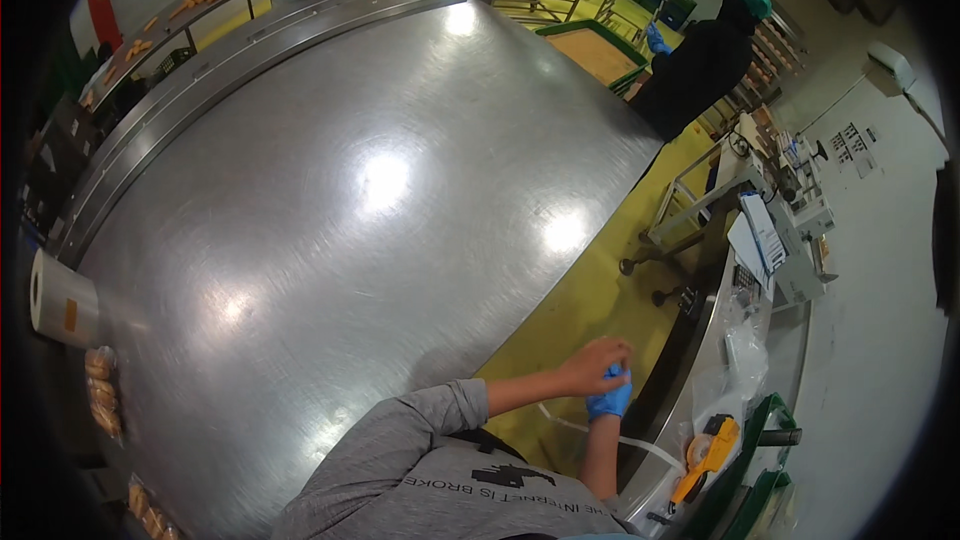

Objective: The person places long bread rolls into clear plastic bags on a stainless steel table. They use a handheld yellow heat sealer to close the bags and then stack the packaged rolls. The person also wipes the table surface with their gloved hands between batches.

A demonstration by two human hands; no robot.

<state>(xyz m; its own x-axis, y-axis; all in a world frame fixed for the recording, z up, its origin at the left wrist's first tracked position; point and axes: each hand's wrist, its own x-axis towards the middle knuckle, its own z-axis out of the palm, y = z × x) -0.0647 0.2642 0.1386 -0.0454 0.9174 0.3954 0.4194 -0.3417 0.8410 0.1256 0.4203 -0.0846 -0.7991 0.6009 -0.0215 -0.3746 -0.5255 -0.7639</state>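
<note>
My left hand is bare and reaches across from the grey sleeve to my right hand. My right hand wears a blue glove. The two hands meet over the yellow floor, just off the table's near right edge. Bent left fingers close on the upper end of the blue glove, around the right fingers. The right fingers are partly covered, so their pose is hard to make out.
A large steel table fills the middle. Bagged bread rolls and a film roll lie at its left edge. Right, a side bench holds a yellow tape dispenser and papers. A co-worker in black stands at the far right.
</note>
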